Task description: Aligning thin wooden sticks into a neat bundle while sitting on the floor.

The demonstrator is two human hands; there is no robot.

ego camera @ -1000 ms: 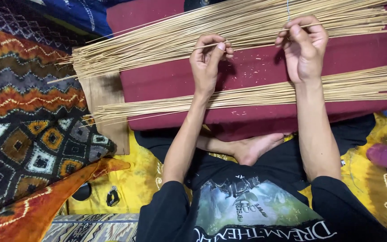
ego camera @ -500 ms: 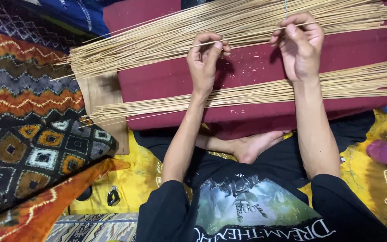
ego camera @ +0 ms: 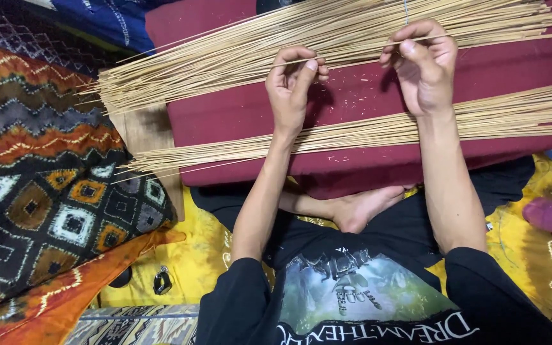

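My left hand (ego camera: 292,83) and my right hand (ego camera: 421,64) pinch one thin bamboo stick (ego camera: 359,52) between them, held level just above a maroon cushion (ego camera: 352,102). The left fingers grip near the stick's left end, the right fingers further along it. Behind the hands a large fanned pile of pale sticks (ego camera: 225,57) lies across the cushion's far side. A second, flatter bundle of sticks (ego camera: 365,131) lies across the near side, under my forearms.
A patterned batik cloth (ego camera: 39,191) covers the left. A wooden board (ego camera: 145,131) shows at the cushion's left end. My bare foot (ego camera: 359,211) rests below the cushion on a yellow cloth (ego camera: 186,262). A small dark object (ego camera: 161,281) lies there.
Both hands have stayed over the cushion, shifting slightly left with the view. The single stick remains pinched between them.
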